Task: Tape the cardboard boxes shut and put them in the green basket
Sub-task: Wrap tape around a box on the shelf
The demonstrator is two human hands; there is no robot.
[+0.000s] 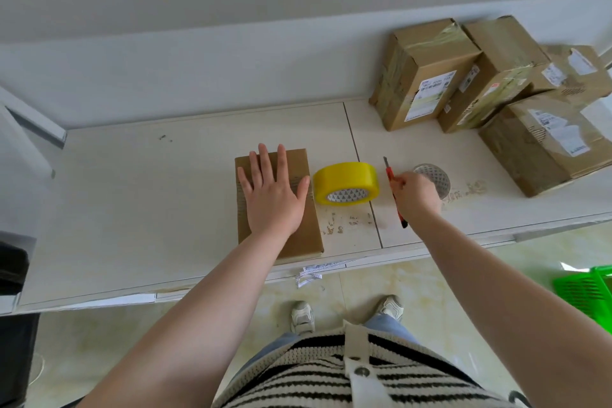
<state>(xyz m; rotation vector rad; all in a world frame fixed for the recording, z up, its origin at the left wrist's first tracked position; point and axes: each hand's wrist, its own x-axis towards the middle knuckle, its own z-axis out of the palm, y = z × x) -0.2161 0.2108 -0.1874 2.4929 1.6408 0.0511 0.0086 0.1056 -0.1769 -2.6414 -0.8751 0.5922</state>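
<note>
at the near right, low on the floor, a corner of the green basket (587, 288) is seen, well apart from the work. on the white surface (132, 209) a flat cardboard box (298, 225) lies near the front edge, and the left hand (271, 195) is laid flat upon it with straight, spread fingers, so nothing is gripped by it. just right of the box the yellow tape roll (346, 182) is standing on its side, close to the left thumb but not held.

further right the right hand (415, 192) is closed around the red utility knife (395, 195); its fingers are curled on the handle and the blade end points to the far side. the knife is beside the tape, apart from the box.

it is judged that the tape is being cut or is about to be cut. the box should be kept pressed flat, and the blade should be guided away from the left fingers.

at the far right a pile of taped boxes (480, 83) is stacked against the wall.
</note>
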